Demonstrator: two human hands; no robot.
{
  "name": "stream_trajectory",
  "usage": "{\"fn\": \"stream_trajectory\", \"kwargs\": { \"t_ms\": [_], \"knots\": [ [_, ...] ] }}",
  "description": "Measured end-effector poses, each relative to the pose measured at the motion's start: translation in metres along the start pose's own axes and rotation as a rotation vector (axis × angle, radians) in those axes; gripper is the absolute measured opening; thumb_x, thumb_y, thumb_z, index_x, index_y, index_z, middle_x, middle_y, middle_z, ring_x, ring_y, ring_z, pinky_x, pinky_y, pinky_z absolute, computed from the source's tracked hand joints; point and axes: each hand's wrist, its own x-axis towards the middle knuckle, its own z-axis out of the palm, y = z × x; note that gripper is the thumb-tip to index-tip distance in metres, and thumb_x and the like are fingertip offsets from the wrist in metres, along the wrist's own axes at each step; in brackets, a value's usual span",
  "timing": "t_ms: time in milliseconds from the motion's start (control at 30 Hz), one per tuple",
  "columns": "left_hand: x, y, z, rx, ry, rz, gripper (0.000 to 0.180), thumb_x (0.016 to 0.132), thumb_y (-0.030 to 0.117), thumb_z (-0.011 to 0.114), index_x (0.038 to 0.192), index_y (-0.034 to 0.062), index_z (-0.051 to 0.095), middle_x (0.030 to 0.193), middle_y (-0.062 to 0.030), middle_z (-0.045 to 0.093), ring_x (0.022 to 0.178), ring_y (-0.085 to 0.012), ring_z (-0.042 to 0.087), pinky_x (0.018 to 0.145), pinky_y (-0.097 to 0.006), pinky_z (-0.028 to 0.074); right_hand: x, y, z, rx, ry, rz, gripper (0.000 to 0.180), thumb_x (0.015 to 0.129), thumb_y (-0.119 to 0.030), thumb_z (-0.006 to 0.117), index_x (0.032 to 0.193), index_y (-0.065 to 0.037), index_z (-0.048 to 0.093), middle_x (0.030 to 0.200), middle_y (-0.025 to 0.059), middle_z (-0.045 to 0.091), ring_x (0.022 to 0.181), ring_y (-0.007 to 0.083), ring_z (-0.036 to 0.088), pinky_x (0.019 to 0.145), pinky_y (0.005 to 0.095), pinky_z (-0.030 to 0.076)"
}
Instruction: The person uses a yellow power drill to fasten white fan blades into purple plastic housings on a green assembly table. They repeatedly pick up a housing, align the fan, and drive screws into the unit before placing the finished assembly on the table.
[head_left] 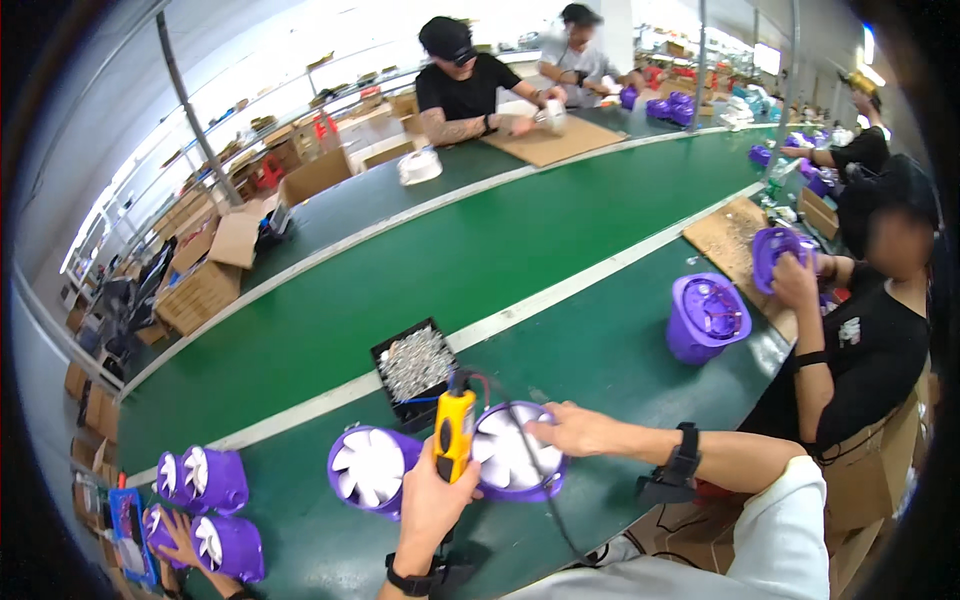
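Note:
My left hand [437, 505] is wrapped round a yellow and black handheld tool [455, 435], held upright, with a dark cable and thin red and blue wires near its top. My right hand [580, 430] grips the right rim of a purple fan housing [553, 482], fingers over the edge by its white blades [507, 448]. A second purple fan housing [405, 450] with white blades lies just left of my left hand. Beyond the tool stands a black box [432, 410] full of small metal screws [416, 362].
At lower left, a co-worker's hand [178, 540] touches several purple fan housings [228, 478] beside a blue tray [130, 535]. On the right, a co-worker [850, 350] handles a purple part [775, 250] near an upright purple housing [690, 335]. A green belt [400, 270] crosses behind the table.

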Motion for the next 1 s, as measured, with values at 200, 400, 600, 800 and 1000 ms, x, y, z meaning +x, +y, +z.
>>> {"fn": "stream_trajectory", "kwargs": {
  "t_ms": [200, 400, 600, 800, 1000],
  "knots": [
    [0.005, -0.019, -0.001, -0.246, -0.088, -0.069, 0.037, 0.081, 0.002, 0.062, 0.113, -0.0031, 0.044, 0.081, -0.0131, 0.062, 0.062, -0.0227, 0.068, 0.053, -0.031, 0.057, 0.005, 0.005, -0.003, 0.134, -0.09, 0.058, 0.088, 0.082, -0.069, 0.041, 0.123, 0.008, 0.051, 0.122, 0.0309, 0.051, 0.115, 0.0395, 0.051, 0.097, 0.0415, 0.04],
    [0.001, -0.018, 0.002, -0.341, -0.084, -0.107, 0.036, 0.082, 0.0, 0.061, 0.113, -0.0018, 0.042, 0.085, -0.0143, 0.061, 0.062, -0.0254, 0.067, 0.052, -0.034, 0.057, -0.021, 0.001, 0.001, 0.11, -0.094, 0.114, 0.098, 0.075, -0.078, 0.039, 0.124, 0.005, 0.052, 0.128, 0.0332, 0.044, 0.124, 0.0403, 0.04, 0.102, 0.0418, 0.034],
    [-0.003, -0.025, 0.001, -0.521, -0.077, -0.1, 0.036, 0.083, -0.004, 0.057, 0.115, -0.0003, 0.041, 0.092, -0.0149, 0.059, 0.068, -0.0266, 0.067, 0.052, -0.037, 0.059, -0.025, 0.002, 0.008, 0.646, 0.066, 0.005, 0.096, 0.072, -0.061, 0.065, 0.131, 0.009, 0.037, 0.126, 0.0284, 0.047, 0.119, 0.0317, 0.048, 0.098, 0.0369, 0.04],
    [-0.018, -0.007, -0.022, -0.442, 0.024, 0.029, 0.046, 0.085, 0.001, 0.055, 0.126, 0.0004, 0.035, 0.112, -0.0199, 0.058, 0.069, -0.0303, 0.067, 0.046, -0.033, 0.056, -0.055, -0.027, -0.018, 0.145, 0.469, -0.454, 0.086, 0.063, -0.036, 0.075, 0.134, -0.006, 0.038, 0.118, 0.028, 0.04, 0.107, 0.041, 0.048, 0.093, 0.0441, 0.043],
    [-0.054, 0.019, -0.038, -0.583, 0.185, 0.338, 0.055, 0.083, -0.006, 0.049, 0.133, -0.0007, 0.026, 0.12, -0.0254, 0.054, 0.062, -0.0279, 0.066, 0.049, -0.028, 0.053, -0.05, -0.017, -0.008, -0.365, 0.612, -0.915, 0.09, 0.059, -0.028, 0.077, 0.136, -0.005, 0.036, 0.115, 0.0273, 0.042, 0.104, 0.0417, 0.047, 0.092, 0.0468, 0.041]
  ]
}}
